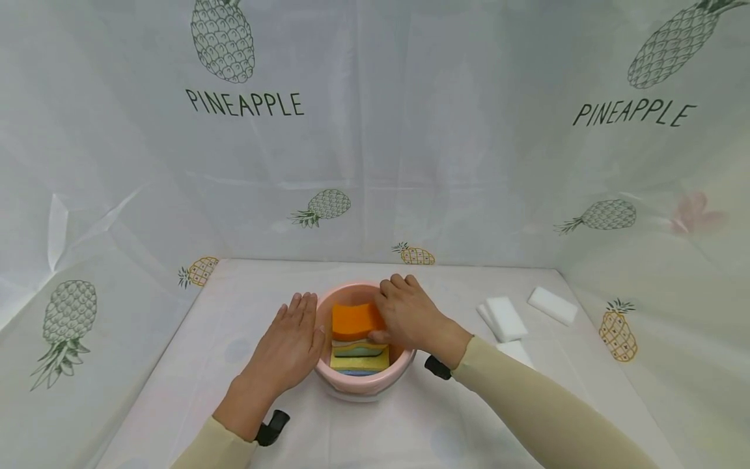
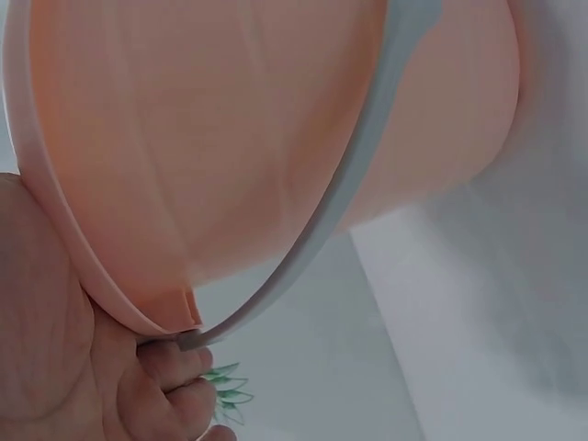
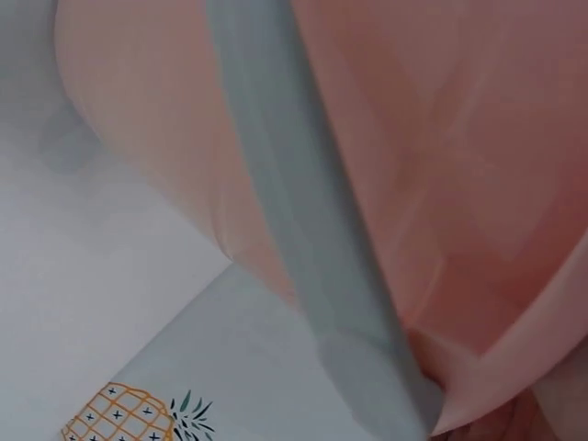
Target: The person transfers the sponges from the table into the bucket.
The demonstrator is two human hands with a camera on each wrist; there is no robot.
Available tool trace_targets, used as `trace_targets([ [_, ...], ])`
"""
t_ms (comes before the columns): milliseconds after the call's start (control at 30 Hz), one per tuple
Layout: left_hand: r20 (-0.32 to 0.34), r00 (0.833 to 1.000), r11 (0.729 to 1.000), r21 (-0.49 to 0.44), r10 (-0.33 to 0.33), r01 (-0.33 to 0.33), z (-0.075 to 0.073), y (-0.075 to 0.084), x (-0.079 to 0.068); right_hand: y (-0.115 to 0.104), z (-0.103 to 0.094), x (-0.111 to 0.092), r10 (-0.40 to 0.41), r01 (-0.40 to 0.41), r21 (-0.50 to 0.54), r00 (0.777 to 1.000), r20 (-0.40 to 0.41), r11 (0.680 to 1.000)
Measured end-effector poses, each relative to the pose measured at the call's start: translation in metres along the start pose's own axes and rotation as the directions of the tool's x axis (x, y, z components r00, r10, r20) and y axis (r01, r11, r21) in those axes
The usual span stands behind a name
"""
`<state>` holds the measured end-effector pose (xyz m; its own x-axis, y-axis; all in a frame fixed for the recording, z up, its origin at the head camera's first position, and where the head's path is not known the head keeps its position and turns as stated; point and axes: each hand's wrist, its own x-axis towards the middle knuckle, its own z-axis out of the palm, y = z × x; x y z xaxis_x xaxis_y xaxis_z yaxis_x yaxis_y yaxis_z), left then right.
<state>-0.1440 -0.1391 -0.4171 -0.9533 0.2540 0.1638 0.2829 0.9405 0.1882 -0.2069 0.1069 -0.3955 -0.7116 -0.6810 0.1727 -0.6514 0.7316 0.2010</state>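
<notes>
A pink bucket (image 1: 354,385) with a grey handle (image 2: 344,184) stands on the table, several coloured sponges in it. The orange sponge (image 1: 353,322) lies uppermost; nearer the front show a yellow sponge (image 1: 375,359) and edges of green and blue. My left hand (image 1: 290,345) rests with straight fingers along the bucket's left rim. Over the right rim reaches my right hand (image 1: 410,316), fingers and thumb bent around the right end of the orange sponge; its fingertips are partly hidden. Both wrist views show mostly the bucket's outer wall and handle.
Right of the bucket lie several white sponge blocks (image 1: 506,318), one white block (image 1: 553,305) apart from them near the table's right edge. A white covering with printed pineapples hangs behind and at both sides of the pale table (image 1: 275,277).
</notes>
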Motion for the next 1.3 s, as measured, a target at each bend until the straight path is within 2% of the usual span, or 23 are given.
trace_targets([
  [167,-0.003,1.0,0.999,0.047,-0.002,0.003,-0.001,0.0,0.0,0.002,0.001,-0.004,0.008,-0.008,-0.008,0.999,-0.054,1.0],
  [300,-0.004,1.0,0.999,0.048,-0.006,0.007,0.0,0.001,0.0,0.008,0.0,-0.013,0.011,-0.013,-0.012,0.986,-0.164,1.0],
  [467,-0.002,1.0,1.0,0.021,-0.004,0.004,0.0,0.001,0.0,0.022,0.0,-0.033,0.081,-0.081,0.014,0.938,-0.337,0.997],
  [667,-0.008,1.0,1.0,-0.007,0.002,-0.003,0.0,0.001,-0.001,0.048,-0.002,-0.069,0.232,-0.222,0.072,0.887,-0.399,0.972],
  [833,-0.013,1.0,1.0,-0.017,0.004,-0.004,0.001,0.0,-0.001,0.075,0.003,-0.106,0.301,-0.296,0.087,0.828,-0.473,0.951],
  [933,-0.009,1.0,1.0,-0.02,0.005,-0.005,0.002,0.0,-0.001,0.089,0.01,-0.13,0.352,-0.348,0.101,0.803,-0.481,0.932],
  [1100,0.003,1.0,1.0,-0.03,0.004,-0.004,0.002,0.0,-0.001,0.101,0.024,-0.172,0.436,-0.445,0.088,0.788,-0.435,0.891],
  [1300,0.005,1.0,0.999,-0.044,0.002,-0.001,0.002,-0.001,-0.001,0.102,0.047,-0.213,0.473,-0.519,0.006,0.773,-0.423,0.855],
])
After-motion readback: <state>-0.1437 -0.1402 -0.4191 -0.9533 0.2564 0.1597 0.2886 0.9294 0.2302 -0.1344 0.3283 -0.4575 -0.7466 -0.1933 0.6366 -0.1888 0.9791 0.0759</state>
